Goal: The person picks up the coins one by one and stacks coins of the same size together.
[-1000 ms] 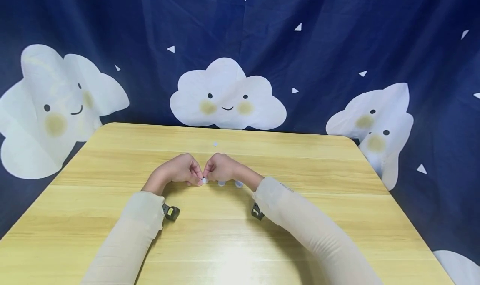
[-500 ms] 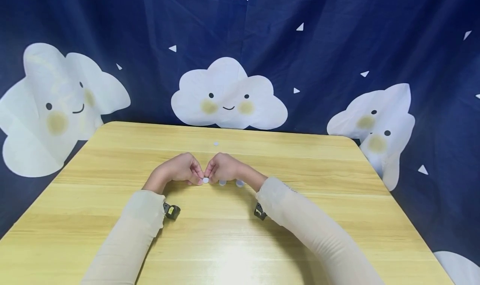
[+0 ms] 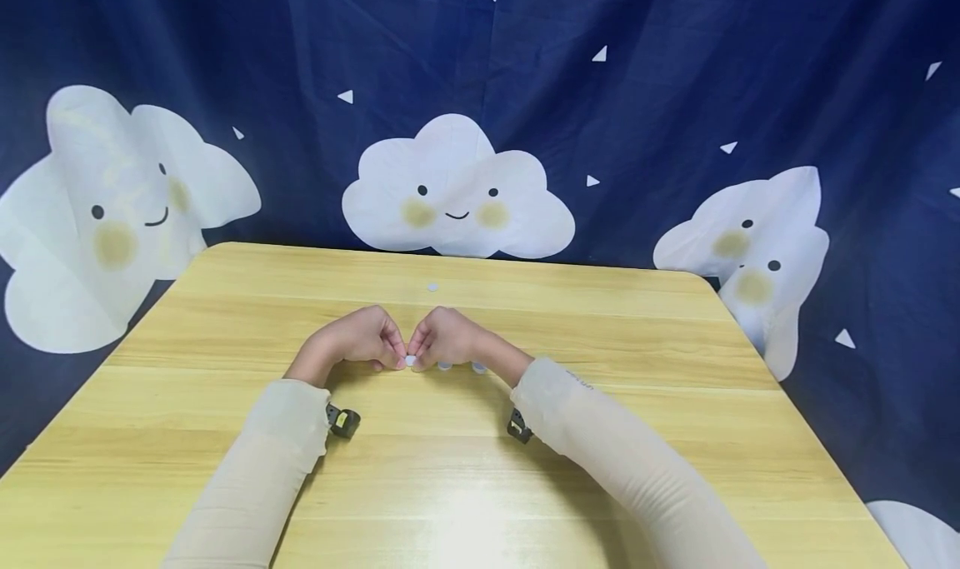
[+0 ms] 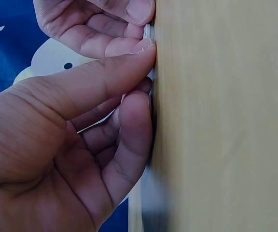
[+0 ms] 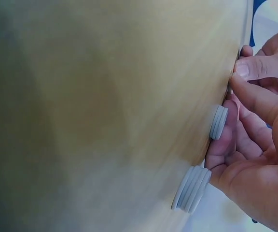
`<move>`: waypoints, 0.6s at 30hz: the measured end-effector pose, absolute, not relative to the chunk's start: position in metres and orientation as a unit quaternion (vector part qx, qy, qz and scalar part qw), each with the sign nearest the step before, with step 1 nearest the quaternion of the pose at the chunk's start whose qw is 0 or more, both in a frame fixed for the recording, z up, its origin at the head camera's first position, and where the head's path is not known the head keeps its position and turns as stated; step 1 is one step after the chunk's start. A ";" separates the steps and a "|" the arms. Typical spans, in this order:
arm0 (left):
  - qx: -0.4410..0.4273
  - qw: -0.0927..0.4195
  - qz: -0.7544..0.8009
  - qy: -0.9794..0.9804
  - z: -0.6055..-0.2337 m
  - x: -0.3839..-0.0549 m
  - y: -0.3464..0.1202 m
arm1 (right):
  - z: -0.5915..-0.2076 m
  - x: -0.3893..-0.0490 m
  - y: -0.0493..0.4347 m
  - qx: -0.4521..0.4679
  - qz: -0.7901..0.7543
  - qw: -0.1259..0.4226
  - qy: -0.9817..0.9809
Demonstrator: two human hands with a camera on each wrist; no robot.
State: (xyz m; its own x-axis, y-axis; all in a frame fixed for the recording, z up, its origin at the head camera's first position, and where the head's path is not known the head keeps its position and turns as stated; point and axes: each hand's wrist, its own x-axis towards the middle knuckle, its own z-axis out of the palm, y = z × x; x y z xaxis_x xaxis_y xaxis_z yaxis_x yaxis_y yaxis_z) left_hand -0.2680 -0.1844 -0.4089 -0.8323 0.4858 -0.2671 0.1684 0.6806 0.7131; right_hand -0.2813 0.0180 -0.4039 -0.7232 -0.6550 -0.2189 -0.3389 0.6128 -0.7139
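Observation:
Between my two hands, a low stack of thin white discs [image 3: 410, 360] lies on the table; its edge [image 4: 149, 32] shows between the thumbs in the left wrist view. My left hand [image 3: 363, 336] pinches it from the left, fingers bent down to the wood. From the other side, my right hand [image 3: 450, 336] holds it with thumb and fingers. Fingertips hide most of the discs. Close beside the right hand stand a second disc stack [image 5: 218, 123] and a thicker third stack [image 5: 192, 189], both partly covered by that hand in the head view.
One small flat white piece [image 3: 432, 287] lies farther back on the wooden table [image 3: 420, 469]. A dark blue curtain [image 3: 300, 69] with white clouds hangs behind the table's far edge. Black wrist cameras [image 3: 345, 423] sit under both sleeves.
Half a second ago the right fingers stood slightly farther right, showing more of the stack; now they have moved left against it. The left hand has barely moved.

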 end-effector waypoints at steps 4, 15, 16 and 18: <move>0.182 0.225 0.353 0.890 -0.408 -0.269 -0.183 | -0.404 -0.281 0.019 -0.290 -0.332 0.229 0.868; 0.194 0.225 0.369 0.880 -0.410 -0.275 -0.193 | -0.406 -0.282 0.021 -0.291 -0.343 0.225 0.864; 0.192 0.222 0.372 0.881 -0.410 -0.275 -0.196 | -0.407 -0.282 0.021 -0.292 -0.347 0.228 0.862; 0.186 0.211 0.378 0.882 -0.409 -0.276 -0.201 | -0.408 -0.281 0.021 -0.290 -0.352 0.230 0.860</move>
State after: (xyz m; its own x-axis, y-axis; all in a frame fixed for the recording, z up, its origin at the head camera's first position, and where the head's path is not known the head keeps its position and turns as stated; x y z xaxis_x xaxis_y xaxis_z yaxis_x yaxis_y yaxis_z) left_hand -0.2756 -0.2014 -0.4088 -0.8418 0.4875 -0.2319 0.1683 0.6452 0.7453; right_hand -0.2812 0.0206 -0.4075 -0.7264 -0.6599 -0.1918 -0.3362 0.5847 -0.7383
